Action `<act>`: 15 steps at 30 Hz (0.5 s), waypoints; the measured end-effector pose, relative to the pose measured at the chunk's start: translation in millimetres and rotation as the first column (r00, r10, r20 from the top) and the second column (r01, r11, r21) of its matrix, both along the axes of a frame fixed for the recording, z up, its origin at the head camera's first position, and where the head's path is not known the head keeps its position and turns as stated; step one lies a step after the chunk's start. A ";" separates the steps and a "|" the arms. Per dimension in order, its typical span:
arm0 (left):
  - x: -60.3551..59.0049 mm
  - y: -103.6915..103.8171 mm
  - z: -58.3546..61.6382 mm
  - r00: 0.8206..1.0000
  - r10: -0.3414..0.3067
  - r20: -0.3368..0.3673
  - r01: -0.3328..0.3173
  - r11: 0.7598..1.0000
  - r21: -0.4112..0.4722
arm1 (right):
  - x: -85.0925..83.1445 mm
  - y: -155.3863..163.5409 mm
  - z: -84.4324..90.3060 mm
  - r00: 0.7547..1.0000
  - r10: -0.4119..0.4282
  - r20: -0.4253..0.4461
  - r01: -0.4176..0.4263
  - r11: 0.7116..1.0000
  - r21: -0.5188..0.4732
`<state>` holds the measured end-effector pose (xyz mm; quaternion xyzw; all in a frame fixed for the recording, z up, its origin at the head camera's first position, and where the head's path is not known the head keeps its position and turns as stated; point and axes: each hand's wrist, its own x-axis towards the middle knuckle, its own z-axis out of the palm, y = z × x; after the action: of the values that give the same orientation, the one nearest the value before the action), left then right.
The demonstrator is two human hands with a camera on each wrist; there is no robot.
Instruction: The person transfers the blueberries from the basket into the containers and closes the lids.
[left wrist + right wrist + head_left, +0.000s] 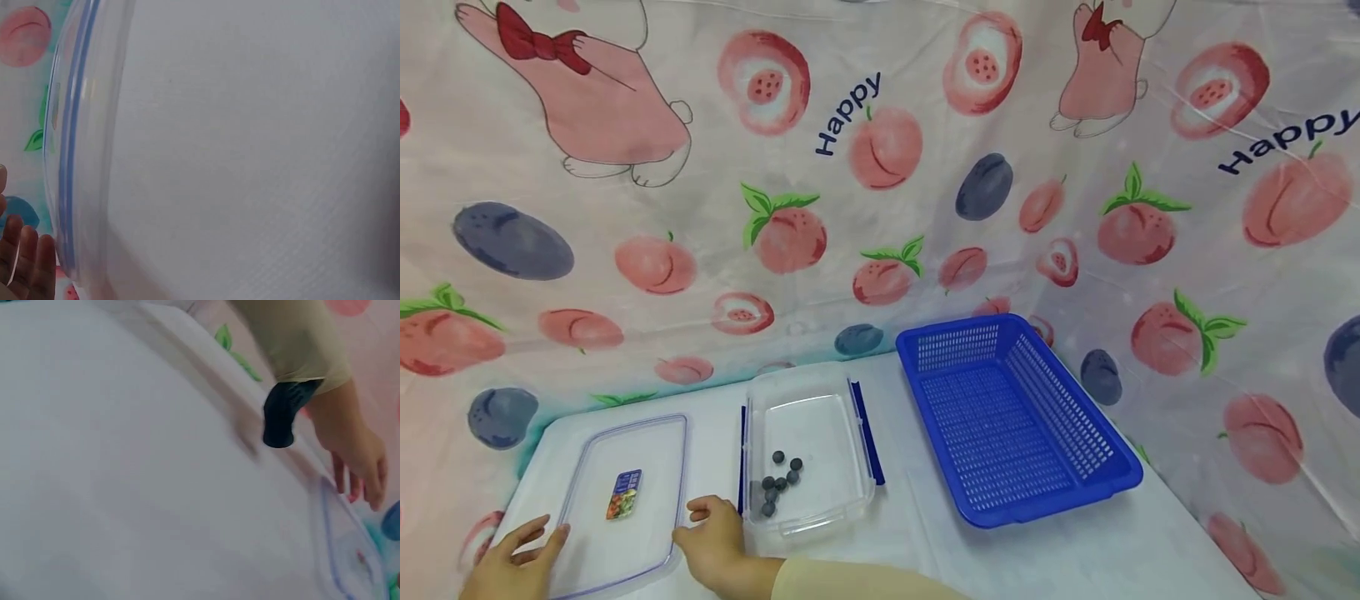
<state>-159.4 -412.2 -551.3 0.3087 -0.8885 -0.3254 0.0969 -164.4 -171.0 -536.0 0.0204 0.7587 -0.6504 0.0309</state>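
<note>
Your left hand (512, 558) rests at the lid's near-left corner, fingers straight and spread, touching the rim – nothing gripped. Your right hand (715, 542) sits at the lid's right edge, fingers loosely extended against it, not curled round anything as far as the head view shows. The clear lid (658, 433) lies flat on the white table (1150, 542), blue seal line round its border, a small colourful sticker (624, 493) near its middle. In the left wrist view the lid's rim (69, 156) fills the left side with fingertips (25, 256) just beside it. The right wrist view is blurred; the left hand (356, 456) shows at the lid corner.

Just right of your right hand stands the clear container (808, 392) with blue clips – a cluster of dark round berries (778, 483) inside. Further right, apart from it, sits a blue basket (1120, 475). Fruit-print cloth (880, 167) hangs behind.
</note>
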 end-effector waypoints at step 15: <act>0.5 -8.3 -31.5 0.998 0.040 -0.052 -0.038 0.998 0.044 | -6.4 -5.4 -32.6 0.997 0.079 -0.008 -0.078 0.994 0.073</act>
<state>-158.9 -420.5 -582.8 0.3192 -0.8722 -0.3507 0.1201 -170.9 -176.4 -568.6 -0.0119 0.7821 -0.6209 0.0517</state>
